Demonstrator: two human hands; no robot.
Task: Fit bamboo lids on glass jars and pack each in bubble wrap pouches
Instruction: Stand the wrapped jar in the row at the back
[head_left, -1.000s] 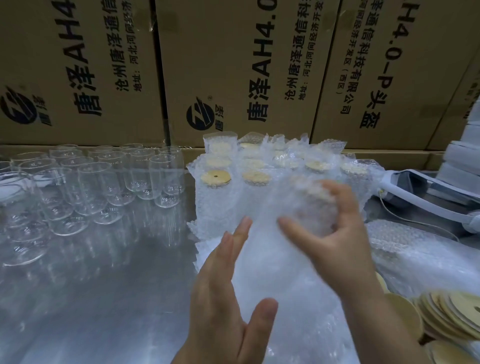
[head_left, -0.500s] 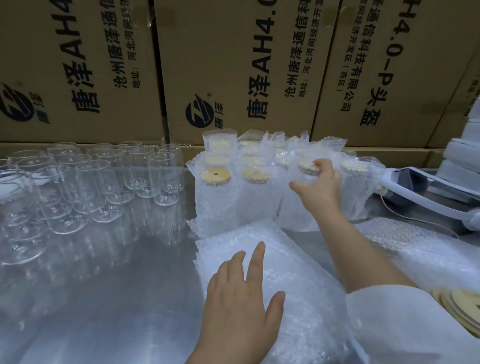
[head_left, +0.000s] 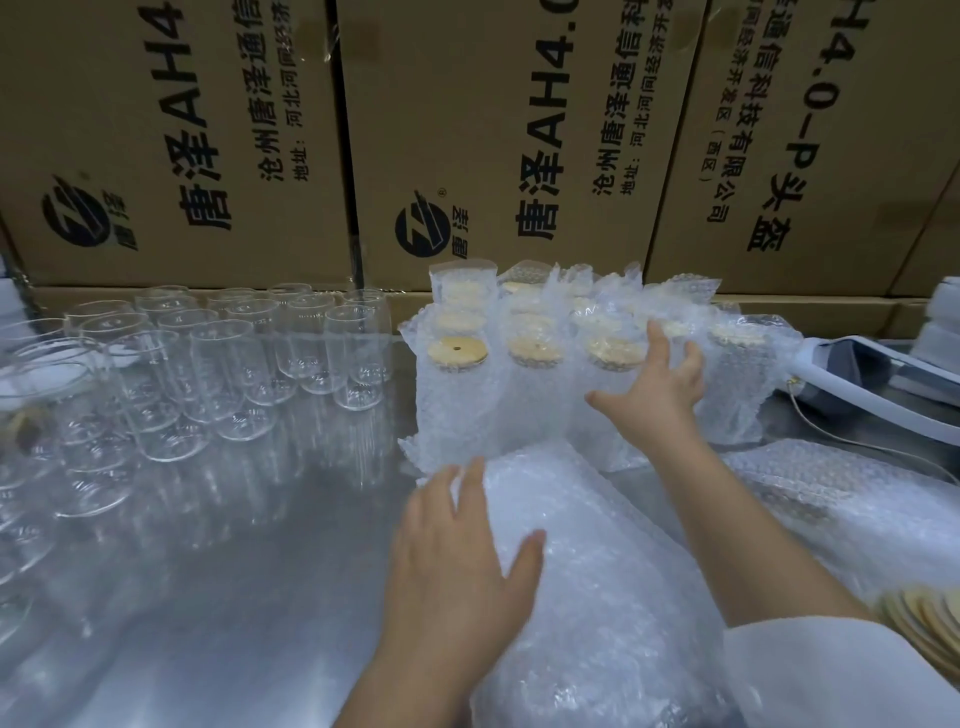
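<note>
While both grips lie open and hold nothing, the next bare jar stands off to the left.

At the left of the frame the empty glass jars (head_left: 208, 374) stand upright on the counter (head_left: 234, 597), mouths up and lidless. By my judgement the left hand (head_left: 457, 571) is the nearer to them. It lies flat at lower centre on the stack of bubble wrap pouches (head_left: 613, 561). Above centre the wrapped jars (head_left: 519, 364) stand in rows, each lidded inside its pouch. The right hand (head_left: 657, 389) spreads straight-fingered against their front row. Loose bamboo lids (head_left: 924, 618) pile at the lower right edge.
</note>
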